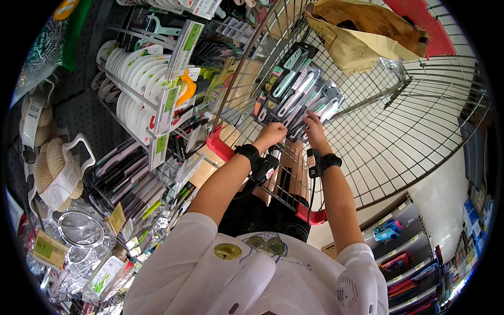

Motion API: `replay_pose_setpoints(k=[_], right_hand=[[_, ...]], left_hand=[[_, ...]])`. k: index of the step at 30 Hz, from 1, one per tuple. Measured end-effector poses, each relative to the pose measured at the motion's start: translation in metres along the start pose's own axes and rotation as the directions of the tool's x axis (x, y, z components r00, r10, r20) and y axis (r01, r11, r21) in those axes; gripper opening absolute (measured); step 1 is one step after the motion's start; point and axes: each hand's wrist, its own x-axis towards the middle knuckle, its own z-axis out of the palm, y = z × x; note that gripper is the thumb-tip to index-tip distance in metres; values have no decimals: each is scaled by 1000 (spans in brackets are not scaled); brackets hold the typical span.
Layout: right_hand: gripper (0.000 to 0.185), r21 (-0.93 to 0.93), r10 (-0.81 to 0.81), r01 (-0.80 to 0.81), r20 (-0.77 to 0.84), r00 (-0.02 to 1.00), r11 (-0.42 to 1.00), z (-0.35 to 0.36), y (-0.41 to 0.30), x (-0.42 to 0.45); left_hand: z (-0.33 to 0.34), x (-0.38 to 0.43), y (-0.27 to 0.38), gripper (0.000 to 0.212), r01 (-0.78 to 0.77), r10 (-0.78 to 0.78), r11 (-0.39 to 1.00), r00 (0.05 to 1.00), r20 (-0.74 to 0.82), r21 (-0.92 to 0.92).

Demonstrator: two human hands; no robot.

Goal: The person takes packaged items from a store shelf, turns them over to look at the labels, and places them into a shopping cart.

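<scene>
Several carded packs of kitchen tools [297, 84] with pale handles lie overlapped in a wire shopping cart [386, 130]. At the near edge of these packs is my left hand [272, 134], its fingers curled in. Whether it grips a pack cannot be seen, as its fingertips are hidden. My right hand [315, 128] is beside it, over the near right packs, fingers apart and bent with the tips at the packaging. Each wrist wears a black strap with a small device.
A tan open bag [362, 43] sits at the cart's far end, by a red panel [425, 27]. On the left, a display rack holds hooked white-carded goods [138, 78], loofah scrubbers [55, 173] and a bagged strainer [80, 229]. Stocked shelves [405, 252] stand at lower right.
</scene>
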Motion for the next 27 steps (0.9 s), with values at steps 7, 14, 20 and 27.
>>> replay_pose_setpoints(k=[7,14,20,27], right_hand=[[56,-13,18,-17,31,999,1000,-3,-5,2],[50,13,-9,9,0,1000,1000,-12,-2,10],[42,-38,-70,69,-20,997,997,-19,0,2],[42,19,-125,126,-45,991,992,-13,-7,-29]], left_hand=[[2,6,-7,18,-35,36,999,999,23,-34],[-5,4,-2,18,-12,13,999,1000,18,-36],[-8,2,-1,19,-60,60,998,998,6,-30],[-2,-24,28,22,-173,173,984,985,4,-32]])
